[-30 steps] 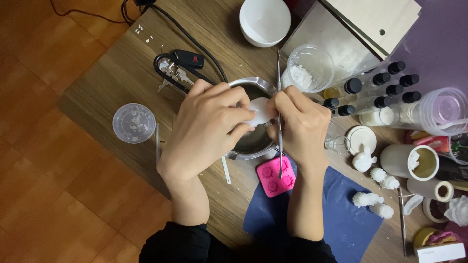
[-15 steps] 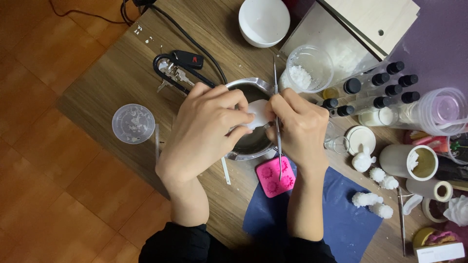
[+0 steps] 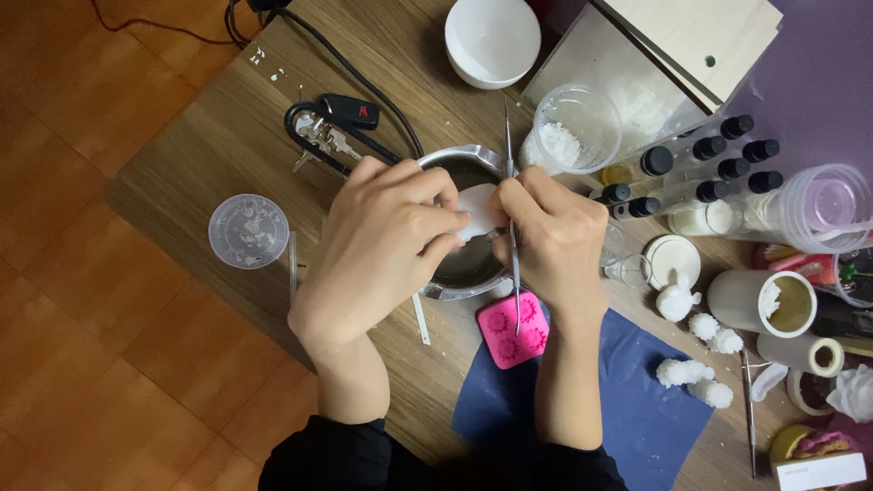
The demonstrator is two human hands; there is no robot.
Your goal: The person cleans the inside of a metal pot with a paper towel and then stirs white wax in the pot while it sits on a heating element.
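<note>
My left hand (image 3: 386, 245) and my right hand (image 3: 553, 241) meet over a round metal bowl (image 3: 455, 162) on the wooden table. Between the fingertips of both hands sits a small white piece (image 3: 475, 207), pinched by the left fingers. A thin metal tool (image 3: 512, 205) runs upright through my right hand, its lower tip above a pink silicone mould (image 3: 514, 329) that lies just below the bowl. What is inside the bowl is mostly hidden by my hands.
A clear cup of white flakes (image 3: 575, 130), a white bowl (image 3: 492, 38), several black-capped bottles (image 3: 705, 164), keys (image 3: 329, 127) and a cable lie behind. A clear lid (image 3: 248, 230) sits left; small white figures (image 3: 696, 373) on a blue mat (image 3: 637, 409) lie right.
Both hands stay over the bowl with only slight finger movement on the white piece; the metal tool shifted a little.
</note>
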